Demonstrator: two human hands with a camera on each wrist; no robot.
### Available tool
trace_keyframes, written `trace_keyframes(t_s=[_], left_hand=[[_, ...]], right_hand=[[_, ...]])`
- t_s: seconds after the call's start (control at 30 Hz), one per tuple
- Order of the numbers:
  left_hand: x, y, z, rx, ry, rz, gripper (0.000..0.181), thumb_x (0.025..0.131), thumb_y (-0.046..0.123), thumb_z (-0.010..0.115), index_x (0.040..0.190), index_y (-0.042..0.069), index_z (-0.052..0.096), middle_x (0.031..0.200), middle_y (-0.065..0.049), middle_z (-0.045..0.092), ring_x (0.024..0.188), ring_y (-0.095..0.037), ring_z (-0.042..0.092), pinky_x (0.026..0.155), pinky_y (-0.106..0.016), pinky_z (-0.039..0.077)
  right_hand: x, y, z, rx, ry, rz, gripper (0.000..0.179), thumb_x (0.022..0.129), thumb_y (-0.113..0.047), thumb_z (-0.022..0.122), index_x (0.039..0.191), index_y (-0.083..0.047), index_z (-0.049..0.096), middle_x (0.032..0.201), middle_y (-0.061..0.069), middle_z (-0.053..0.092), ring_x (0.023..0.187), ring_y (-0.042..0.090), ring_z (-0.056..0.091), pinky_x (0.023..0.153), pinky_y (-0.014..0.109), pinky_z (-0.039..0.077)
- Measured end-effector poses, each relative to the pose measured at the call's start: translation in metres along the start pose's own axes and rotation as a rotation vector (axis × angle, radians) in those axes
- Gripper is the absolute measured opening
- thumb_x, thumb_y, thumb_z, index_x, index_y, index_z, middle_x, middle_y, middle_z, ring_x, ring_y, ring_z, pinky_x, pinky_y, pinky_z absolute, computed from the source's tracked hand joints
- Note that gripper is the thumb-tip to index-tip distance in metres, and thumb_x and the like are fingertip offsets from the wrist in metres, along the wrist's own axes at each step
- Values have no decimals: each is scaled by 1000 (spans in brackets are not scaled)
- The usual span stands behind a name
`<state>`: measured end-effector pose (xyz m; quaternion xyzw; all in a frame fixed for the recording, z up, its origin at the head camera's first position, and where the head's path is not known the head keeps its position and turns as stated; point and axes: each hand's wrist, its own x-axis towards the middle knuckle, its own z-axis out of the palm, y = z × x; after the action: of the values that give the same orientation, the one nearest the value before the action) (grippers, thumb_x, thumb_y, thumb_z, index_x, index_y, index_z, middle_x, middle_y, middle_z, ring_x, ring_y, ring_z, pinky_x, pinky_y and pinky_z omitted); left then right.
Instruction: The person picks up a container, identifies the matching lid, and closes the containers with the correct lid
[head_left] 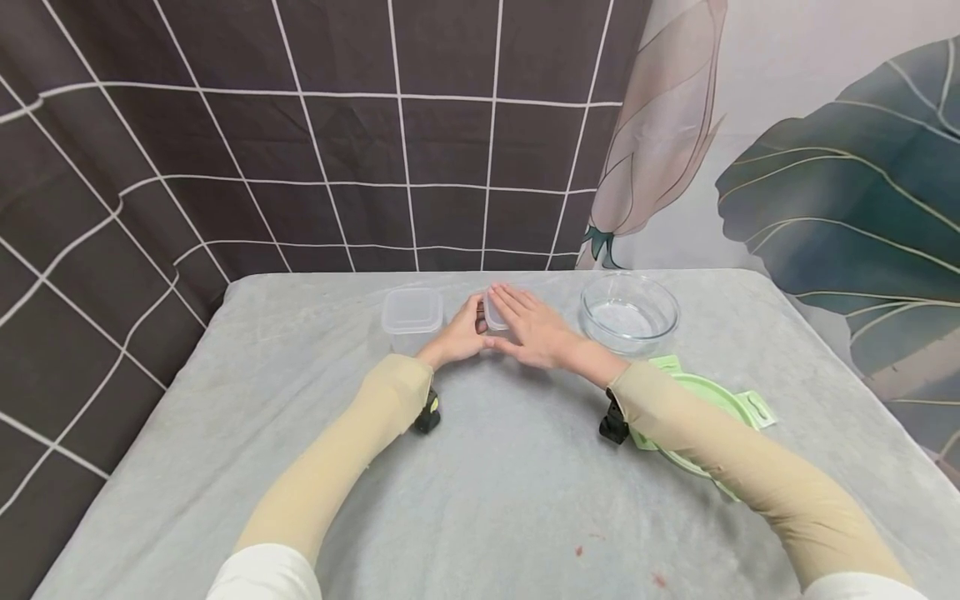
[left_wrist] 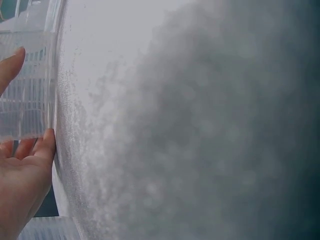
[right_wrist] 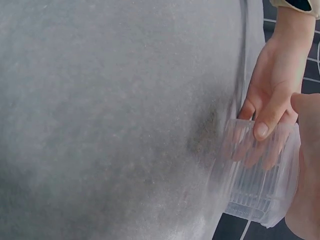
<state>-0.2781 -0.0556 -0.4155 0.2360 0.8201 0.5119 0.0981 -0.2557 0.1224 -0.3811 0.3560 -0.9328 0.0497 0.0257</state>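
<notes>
A small clear plastic container with ribbed walls [right_wrist: 257, 187] stands upright near the far edge of the table, its pale lid [head_left: 493, 315] partly covered by fingers. My left hand [head_left: 462, 335] grips it from the left side, the thumb on the near wall and the fingers behind, as the right wrist view shows. Across the top lies my right hand [head_left: 531, 329], its fingers straight and together on the lid. That hand's thumb points toward the left hand along the near side. In the left wrist view the ribbed wall [left_wrist: 30, 105] sits between thumb and fingers.
Left of my hands stands another lidded clear container [head_left: 412, 312]. To the right is a round glass bowl [head_left: 628, 321]. A green round lid with clip tabs [head_left: 716, 396] lies partly under my right forearm. A dark gridded curtain [head_left: 337, 142] hangs behind the table.
</notes>
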Motion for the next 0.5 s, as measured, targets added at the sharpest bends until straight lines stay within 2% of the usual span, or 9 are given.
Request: trace_keyframes(t_s=[0.27,0.5], left_hand=[[0,1,1,-10,10,-39,84,83,6,73,145,-5,18,146,-23,34,137,-33,40,114,-32,35],[-1,4,3,-36,3,-52,84,81,5,74,144,-3,20,146,-21,33,136,-31,41,115,-30,35]], right_hand=[[1,-2,1,-42,-26,-2,89,94,-57,44,153,0,9,161,14,10,150,28,9,123,44,12],[0,-2,1,-57,-20,-16,92,92,-55,51,153,1,10,161,15,10,150,29,10,123,43,12]])
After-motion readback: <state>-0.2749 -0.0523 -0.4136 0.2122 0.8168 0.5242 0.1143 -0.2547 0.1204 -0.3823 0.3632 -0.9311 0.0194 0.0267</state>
